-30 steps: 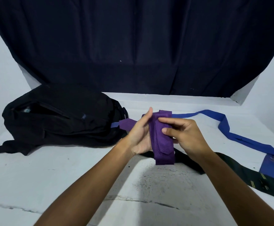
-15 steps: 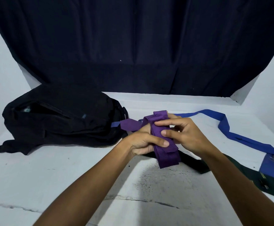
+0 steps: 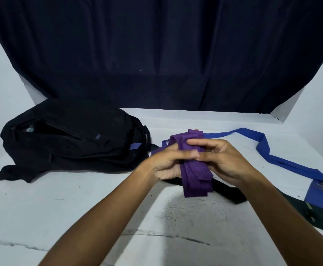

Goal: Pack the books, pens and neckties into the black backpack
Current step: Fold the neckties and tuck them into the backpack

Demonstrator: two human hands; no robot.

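Currently left hand [image 3: 166, 164] and right hand [image 3: 224, 160] pinch the folded ribbed purple necktie [image 3: 195, 175]. Risk: loose trailing end unravels the folds before reaching the far-left black fabric backpack [image 3: 70, 143].

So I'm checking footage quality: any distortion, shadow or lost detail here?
Head view: wide-angle bending curves the dark curtain edges; the arms cast a soft shadow on the table; the black backpack is too dark for detail; the purple tie looks sharp.

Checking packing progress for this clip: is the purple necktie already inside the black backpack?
No. The folded purple necktie is gripped between the left hand and right hand above the table, right of the black backpack.
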